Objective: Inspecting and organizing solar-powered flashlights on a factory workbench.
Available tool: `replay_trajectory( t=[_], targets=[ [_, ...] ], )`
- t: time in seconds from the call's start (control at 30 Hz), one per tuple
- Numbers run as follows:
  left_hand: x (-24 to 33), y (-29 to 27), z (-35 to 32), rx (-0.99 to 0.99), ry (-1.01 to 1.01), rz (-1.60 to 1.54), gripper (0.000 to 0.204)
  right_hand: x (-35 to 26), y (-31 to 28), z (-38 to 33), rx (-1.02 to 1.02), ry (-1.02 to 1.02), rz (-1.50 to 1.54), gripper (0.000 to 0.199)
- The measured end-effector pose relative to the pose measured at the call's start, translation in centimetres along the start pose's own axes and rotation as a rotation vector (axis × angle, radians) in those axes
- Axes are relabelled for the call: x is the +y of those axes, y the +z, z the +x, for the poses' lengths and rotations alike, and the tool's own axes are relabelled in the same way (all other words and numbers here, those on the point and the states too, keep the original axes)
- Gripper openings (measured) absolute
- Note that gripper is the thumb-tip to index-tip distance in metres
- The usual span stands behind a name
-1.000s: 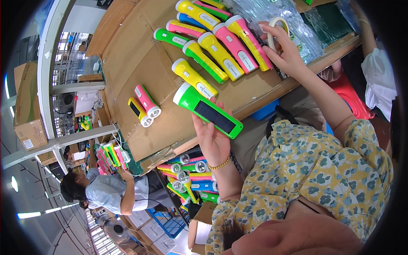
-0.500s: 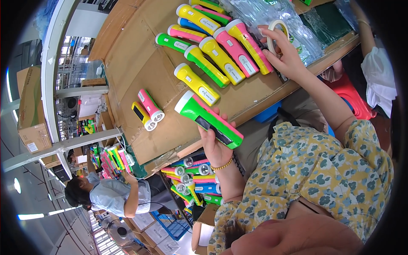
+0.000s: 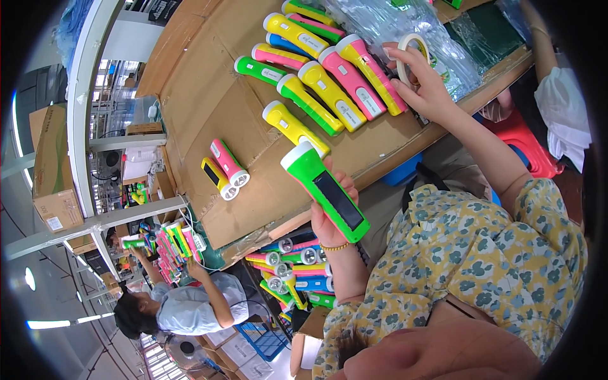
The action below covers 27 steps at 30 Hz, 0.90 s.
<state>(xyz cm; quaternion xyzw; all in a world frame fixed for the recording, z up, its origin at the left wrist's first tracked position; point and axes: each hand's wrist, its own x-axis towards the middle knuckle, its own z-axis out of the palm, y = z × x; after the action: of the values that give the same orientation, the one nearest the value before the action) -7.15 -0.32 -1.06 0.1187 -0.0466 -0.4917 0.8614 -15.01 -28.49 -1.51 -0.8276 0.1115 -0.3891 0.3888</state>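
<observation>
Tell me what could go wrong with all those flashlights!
The green-and-pink flashlight in the left hand might slip and drop near the table's edge. The right hand, holding a tape roll, is beside a yellow-and-pink flashlight and could bump it into its neighbours.

The left hand (image 3: pixel 327 228) is raised and closed in a grip, palm partly hidden, its fingers (image 3: pixel 344 179) curled over on the right side. Behind it the left wrist (image 3: pixel 339 254) looks nearly straight, and the bare left forearm (image 3: pixel 349 278) runs down. Above and to the right, well apart from it, the right hand (image 3: pixel 427 88) also grips, forefinger (image 3: pixel 405 54) bent above the thumb (image 3: pixel 403 92); the bare right forearm (image 3: pixel 484 145) slants down rightward from that hand.
</observation>
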Motion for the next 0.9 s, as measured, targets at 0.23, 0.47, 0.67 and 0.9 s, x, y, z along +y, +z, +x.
replay_trajectory(
  t=[0.23, 0.47, 0.67, 0.9],
  targets=[
    [-0.4, 0.6, -0.5, -0.061, -0.098, 0.074, 0.074, -0.5, -0.3, 0.1, -0.006, -0.001, -0.020, 0.050],
    [0.7, -0.8, -0.2, 0.240, 0.094, 0.320, 0.060, -0.1, 0.0, 0.1, -0.015, 0.000, 0.006, 0.050],
    [0.7, -0.5, -0.5, 0.131, 0.066, 0.245, 0.051, -0.4, -0.3, 0.2, -0.017, -0.029, -0.023, 0.050],
    [0.6, 0.6, -0.2, 0.319, 0.172, 0.399, 0.047, -0.3, -0.2, 0.1, -0.024, -0.007, -0.006, 0.050]
  ],
)
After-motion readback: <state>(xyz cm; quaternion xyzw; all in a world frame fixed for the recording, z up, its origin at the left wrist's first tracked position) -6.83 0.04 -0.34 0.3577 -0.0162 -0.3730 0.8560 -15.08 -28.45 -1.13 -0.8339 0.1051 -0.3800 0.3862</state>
